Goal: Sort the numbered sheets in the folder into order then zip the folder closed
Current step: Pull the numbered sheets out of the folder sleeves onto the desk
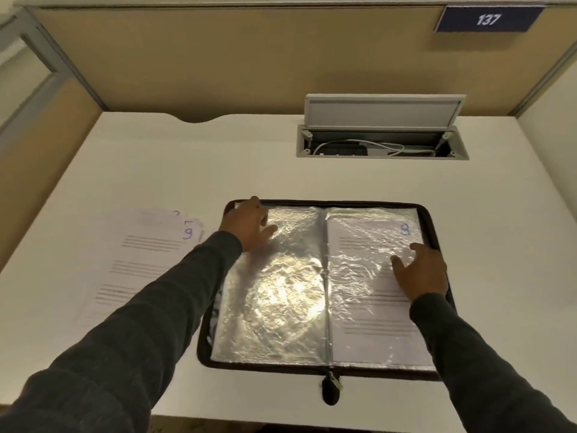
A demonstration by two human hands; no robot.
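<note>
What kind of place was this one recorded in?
Probably an office or study cubicle: tan partition panels around a white desk, a plate reading 137, and a flip-up cable box set into it.

The folder (432, 232) has a black-brown border; its plastic pockets (271, 307) gleam silver-white; the sheet (374, 335) inside is white with grey text lines and a blue 8; the loose sheets (140, 270) are white, blue-numbered; the desk (156, 157) is white; the sleeves (156, 307) are charcoal; the sign (487, 19) is navy with white digits.
</note>
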